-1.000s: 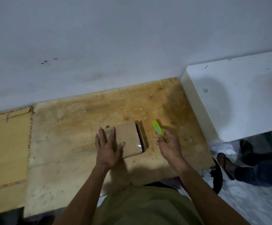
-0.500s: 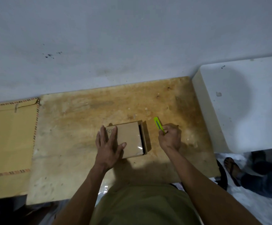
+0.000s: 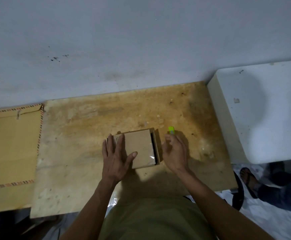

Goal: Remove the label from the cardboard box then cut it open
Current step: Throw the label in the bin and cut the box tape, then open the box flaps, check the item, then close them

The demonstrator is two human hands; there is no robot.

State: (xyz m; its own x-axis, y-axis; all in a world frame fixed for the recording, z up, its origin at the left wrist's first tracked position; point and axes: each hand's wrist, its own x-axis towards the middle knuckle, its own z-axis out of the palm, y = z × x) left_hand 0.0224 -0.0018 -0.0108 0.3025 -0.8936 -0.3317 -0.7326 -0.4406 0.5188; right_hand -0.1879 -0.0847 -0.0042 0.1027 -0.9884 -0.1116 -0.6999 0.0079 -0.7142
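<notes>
**Fingers spread on the box, cutter at the far tips**

The left hand's fingers [image 3: 114, 144] lie straight and spread, flat on the near-left part of the box [image 3: 138, 147], the thumb angled across its top; they press rather than grip. The right hand [image 3: 174, 153] sits just beside the box's right edge, its fingers loosely curled, and the green cutter [image 3: 171, 130] shows at their far tips. It seems to be pinched there, though the view is too blurred to be sure it is not simply lying on the desk [image 3: 82, 135] behind them.

The box rests near the middle of the desk, close to the person. Its right end stands open, with a dark gap and a strip of clear tape along that edge. It is small and plain cardboard, so probably light, fairly stiff on its faces but easy to crush at the open end. On the worn wood it may slide under a blade, so a flat press from above on the closed left half looks the soundest hold, well apart from the cut line.
</notes>
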